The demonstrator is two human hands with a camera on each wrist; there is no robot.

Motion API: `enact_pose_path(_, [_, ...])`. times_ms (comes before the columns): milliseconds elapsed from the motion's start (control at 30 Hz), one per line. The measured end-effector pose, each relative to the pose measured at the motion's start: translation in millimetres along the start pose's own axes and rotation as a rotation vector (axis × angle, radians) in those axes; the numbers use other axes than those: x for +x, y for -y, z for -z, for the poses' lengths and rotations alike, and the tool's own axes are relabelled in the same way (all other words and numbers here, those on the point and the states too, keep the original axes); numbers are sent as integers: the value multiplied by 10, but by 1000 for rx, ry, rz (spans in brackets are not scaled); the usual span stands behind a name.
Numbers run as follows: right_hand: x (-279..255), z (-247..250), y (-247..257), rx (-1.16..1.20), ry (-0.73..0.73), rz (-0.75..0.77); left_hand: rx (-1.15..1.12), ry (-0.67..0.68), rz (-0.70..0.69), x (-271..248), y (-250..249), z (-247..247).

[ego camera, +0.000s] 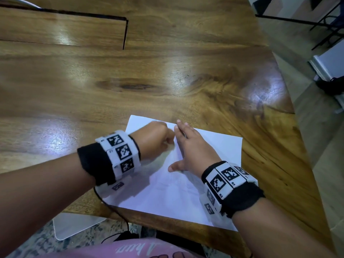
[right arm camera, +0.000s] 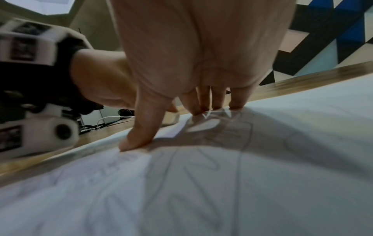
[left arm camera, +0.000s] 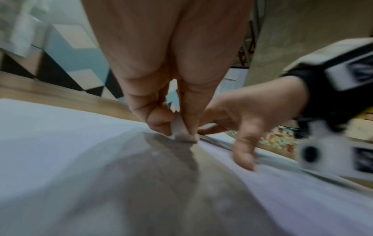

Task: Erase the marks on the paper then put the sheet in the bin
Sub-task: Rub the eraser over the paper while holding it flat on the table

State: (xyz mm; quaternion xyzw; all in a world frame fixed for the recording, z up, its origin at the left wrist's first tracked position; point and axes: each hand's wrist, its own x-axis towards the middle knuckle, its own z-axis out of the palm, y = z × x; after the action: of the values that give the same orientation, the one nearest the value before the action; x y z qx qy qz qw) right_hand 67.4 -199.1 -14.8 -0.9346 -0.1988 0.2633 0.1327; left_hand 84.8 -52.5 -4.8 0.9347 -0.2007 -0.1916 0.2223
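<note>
A white sheet of paper (ego camera: 214, 164) lies on the wooden table (ego camera: 130, 86) near its front edge. Faint pencil marks (right arm camera: 201, 159) cover it. My left hand (ego camera: 158, 135) is curled into a fist over the sheet's far part and pinches a small pale eraser (left arm camera: 182, 131) between thumb and fingers, its tip on the paper (left arm camera: 60, 143). My right hand (ego camera: 186, 146) lies flat just to the right, fingers straight and thumb (right arm camera: 137, 138) spread, pressing the paper (right arm camera: 302, 143) down. The two hands almost touch.
A dark slit outlines a wooden panel (ego camera: 124, 32) at the table's far left. The table's right edge slants close by the sheet. A black cable (ego camera: 115, 211) hangs over the front edge. A pale flat-sided thing (ego camera: 74, 226) sits on the floor below.
</note>
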Motion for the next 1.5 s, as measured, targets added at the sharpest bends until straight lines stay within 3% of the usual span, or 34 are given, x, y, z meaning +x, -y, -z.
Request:
enact_pose_path(100, [14,-12,-6,-5,-9,9,-20,86,-32,-29,-20,24])
enact_pose_path(267, [3,-5,-7,-12,-10,9,5,-98,69,159,27,88])
enact_pose_path(433, [1,-12,-5,-14,-19,10,23,159,-85,-52,-17,9])
enact_pose_path(500, [5,-7,-8,-9,-12,6,45,99,-50,61,4,77])
enact_pose_path(600, [1,0,-7,-9,-1,0,63,-99,55,165,35,99])
enact_pose_path(633, [3,-2,-7,-10,-1,0,61,-99,50,132,35,76])
enact_pose_path(733, [1,-2,-5,-11,-4,2,47,90,-76,-42,13,-25])
enact_pose_path(833, [0,0,-5,-17,7,8,46,188,-75,-35,30,57])
enact_pose_path(1000, [-5,-17,-29,-17,21,12,28,-100,84,54,170,101])
enact_pose_path(1067, [-1,-26,-42,-9,25,21,18,-92,85,-100,167,39])
enact_pose_path(1233, [29,-42,-50,-29,41,31,18,140,-2,-448,183,-23])
enact_pose_path(1300, [34,-49,-50,-28,36,35,-12,69,35,-331,228,30])
enact_pose_path(1400, [31,-46,-45,-44,39,30,-26,-177,98,-84,305,64])
enact_pose_path(1500, [33,-34,-34,-50,44,20,-16,-135,77,-200,322,9])
